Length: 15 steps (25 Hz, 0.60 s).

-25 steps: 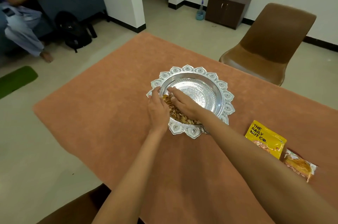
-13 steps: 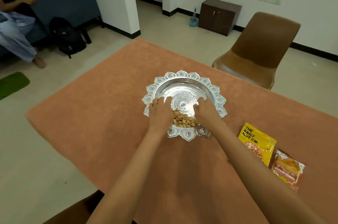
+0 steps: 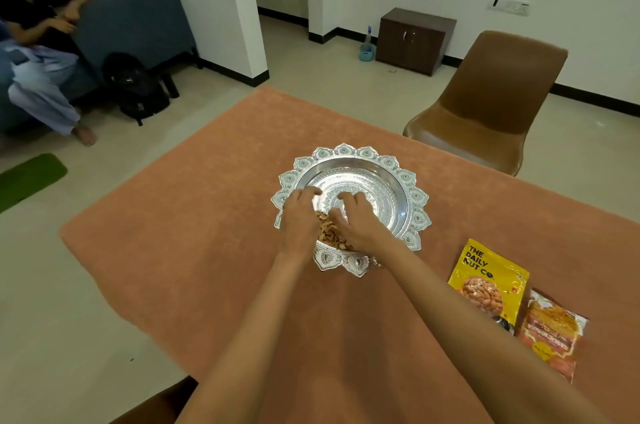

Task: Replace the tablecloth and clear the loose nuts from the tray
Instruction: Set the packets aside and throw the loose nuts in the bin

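Note:
An ornate silver tray (image 3: 391, 165) sits on the orange tablecloth (image 3: 194, 233) in the middle of the table. A small heap of loose nuts (image 3: 327, 233) lies against the tray's near wall. My left hand (image 3: 298, 217) rests in the tray on the left of the heap, with bent fingertips touching the tray floor. My right hand (image 3: 358, 224) lies over the heap's right side, its curved fingers also touching the floor. The two hands cup the nuts between them. Neither hand lifts anything, and part of the heap is hidden under my right hand.
A yellow nut packet (image 3: 488, 279) and an orange snack packet (image 3: 550, 333) lie on the cloth to the tray's right. A brown chair (image 3: 491, 104) stands at the far side. A person sits on a blue sofa (image 3: 138, 18) at far left beside a black backpack (image 3: 138, 91).
My right hand has slid left from the tray's right side onto the heap, closing the gap to my left hand. The nuts are bunched tighter at the near wall.

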Motion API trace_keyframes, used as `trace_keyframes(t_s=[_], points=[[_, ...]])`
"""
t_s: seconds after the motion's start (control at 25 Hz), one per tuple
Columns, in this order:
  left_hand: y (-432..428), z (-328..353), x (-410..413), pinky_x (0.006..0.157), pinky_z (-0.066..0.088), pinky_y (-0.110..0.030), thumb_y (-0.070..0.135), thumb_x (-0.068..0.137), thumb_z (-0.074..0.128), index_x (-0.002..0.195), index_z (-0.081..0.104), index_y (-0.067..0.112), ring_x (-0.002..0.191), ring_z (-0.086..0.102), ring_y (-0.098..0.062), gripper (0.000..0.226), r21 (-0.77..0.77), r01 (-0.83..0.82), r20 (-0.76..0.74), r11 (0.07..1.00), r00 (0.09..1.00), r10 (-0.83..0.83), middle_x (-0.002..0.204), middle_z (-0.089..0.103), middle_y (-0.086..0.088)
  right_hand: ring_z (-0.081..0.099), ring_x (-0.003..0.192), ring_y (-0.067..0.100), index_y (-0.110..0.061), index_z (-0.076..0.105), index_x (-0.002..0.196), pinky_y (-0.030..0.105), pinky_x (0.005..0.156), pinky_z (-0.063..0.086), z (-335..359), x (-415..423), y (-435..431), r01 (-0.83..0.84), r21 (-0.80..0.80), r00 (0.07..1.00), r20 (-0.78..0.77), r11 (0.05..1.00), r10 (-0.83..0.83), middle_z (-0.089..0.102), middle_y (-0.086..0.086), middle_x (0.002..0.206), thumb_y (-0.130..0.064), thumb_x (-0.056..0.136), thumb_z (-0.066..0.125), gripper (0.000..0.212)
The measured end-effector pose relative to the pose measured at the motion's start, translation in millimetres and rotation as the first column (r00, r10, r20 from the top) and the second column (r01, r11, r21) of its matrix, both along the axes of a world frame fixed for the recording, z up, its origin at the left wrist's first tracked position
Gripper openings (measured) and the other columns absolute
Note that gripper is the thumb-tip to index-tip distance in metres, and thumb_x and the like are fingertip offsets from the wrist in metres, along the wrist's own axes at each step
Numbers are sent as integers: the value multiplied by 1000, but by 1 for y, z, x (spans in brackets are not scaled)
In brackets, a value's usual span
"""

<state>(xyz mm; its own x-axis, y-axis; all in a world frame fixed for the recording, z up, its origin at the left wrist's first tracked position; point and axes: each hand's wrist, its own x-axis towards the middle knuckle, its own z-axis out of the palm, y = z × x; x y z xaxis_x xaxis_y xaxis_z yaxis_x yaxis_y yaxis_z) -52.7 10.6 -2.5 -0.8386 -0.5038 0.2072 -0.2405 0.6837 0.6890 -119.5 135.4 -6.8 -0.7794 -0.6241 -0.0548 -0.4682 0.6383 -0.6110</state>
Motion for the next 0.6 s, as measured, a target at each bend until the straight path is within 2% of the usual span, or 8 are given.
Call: trace_keyframes(t_s=[0.08, 0.2, 0.28, 0.4, 0.52, 0.6], points=[[7, -3, -1, 75, 33, -21, -6, 85, 40, 117, 57, 14, 99, 51, -16, 42, 137, -28, -43, 990, 998, 34, 116, 54, -5, 46, 102, 24, -13, 42, 131, 38, 87, 41, -1, 3, -10, -162, 80, 985, -40, 984, 166, 41, 10, 114, -41, 100, 34, 43], [11, -6, -1, 79, 35, -19, -2, 86, 39, 116, 56, 17, 102, 49, -10, 39, 225, -109, -90, 968, 987, 132, 116, 53, 1, 49, 82, 24, -11, 48, 112, 44, 78, 45, -1, 8, -24, -287, 60, 957, -35, 956, 289, 40, 5, 98, -36, 100, 33, 32], [10, -5, -2, 83, 39, -23, -2, 86, 37, 113, 57, 17, 103, 52, -12, 40, 263, -155, -116, 952, 975, 190, 112, 53, 5, 49, 79, 26, -9, 48, 102, 47, 75, 44, -5, 13, -29, -276, 46, 960, -45, 960, 278, 43, 6, 91, -38, 95, 29, 36], [8, -6, -3, 85, 41, -25, -6, 83, 36, 112, 58, 15, 102, 53, -14, 42, 277, -170, -137, 946, 967, 214, 112, 55, 3, 52, 82, 31, -9, 50, 99, 45, 71, 45, -4, 18, -32, -250, 93, 963, -80, 964, 258, 50, 11, 90, -40, 88, 25, 41], [9, -7, -2, 84, 41, -25, -8, 81, 34, 111, 58, 13, 100, 54, -14, 44, 287, -163, -157, 944, 964, 214, 111, 56, 2, 55, 81, 33, -7, 56, 95, 38, 65, 44, -1, 16, -31, -250, 132, 956, -123, 959, 266, 56, 15, 88, -35, 88, 31, 38], [8, -10, -3, 85, 42, -26, -8, 81, 33, 111, 58, 13, 101, 55, -15, 44, 301, -161, -157, 940, 964, 215, 111, 58, 2, 58, 74, 33, -6, 58, 84, 35, 58, 41, 1, 15, -32, -240, 160, 953, -149, 957, 264, 59, 16, 80, -31, 88, 37, 32]])
